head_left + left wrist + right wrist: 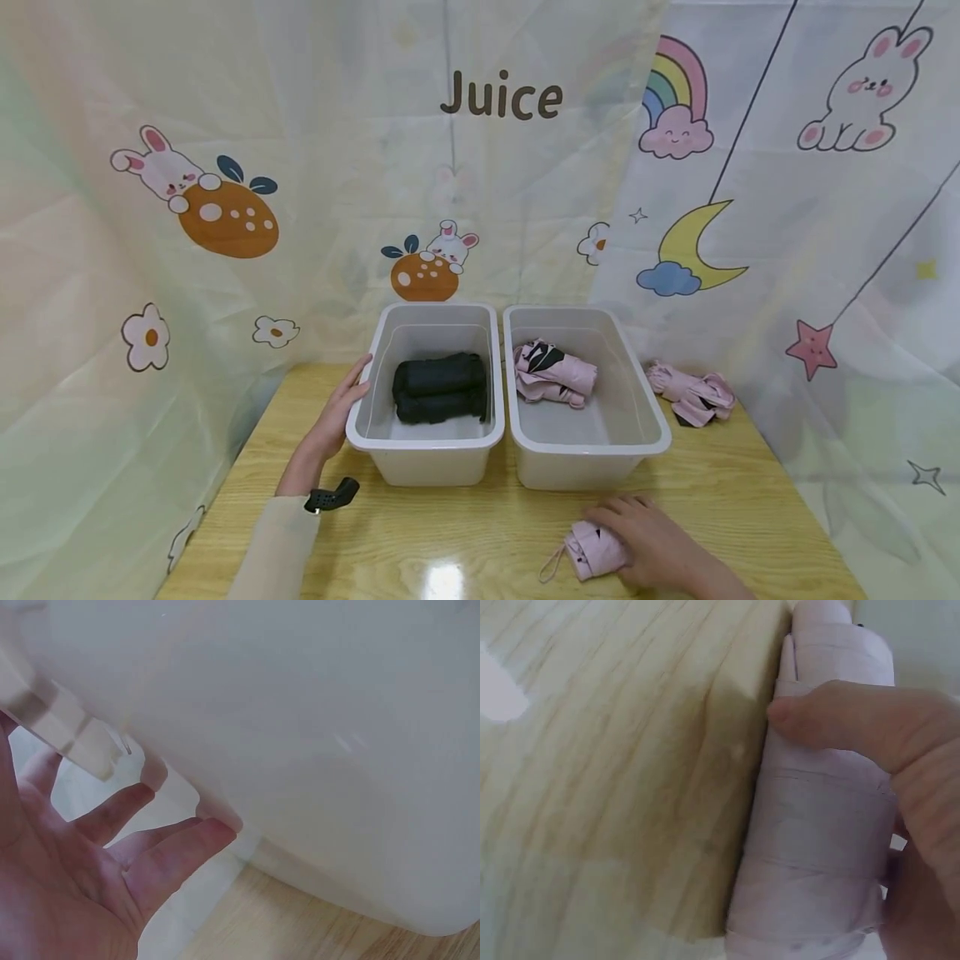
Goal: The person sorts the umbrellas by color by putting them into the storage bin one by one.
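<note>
My right hand (647, 537) grips a pink folded umbrella (594, 550) at the front of the table, its wrist loop (552, 565) trailing to the left. In the right wrist view the thumb lies across the rolled pink cloth (817, 817), close over the wood. My left hand (335, 417) rests against the outer left side of the left white bin (431, 443). Its fingertips (221, 829) touch the wall below the rim in the left wrist view. Black rolled bundles (440, 387) lie in that bin. Inside the right white bin (592, 450) are pink folded umbrellas (558, 373) with black patches.
Another pink umbrella (693, 393), loosely bunched, lies on the table right of the right bin. Both bins stand side by side at the back of the wooden table (390, 542). A printed curtain (337, 208) hangs behind and along both sides.
</note>
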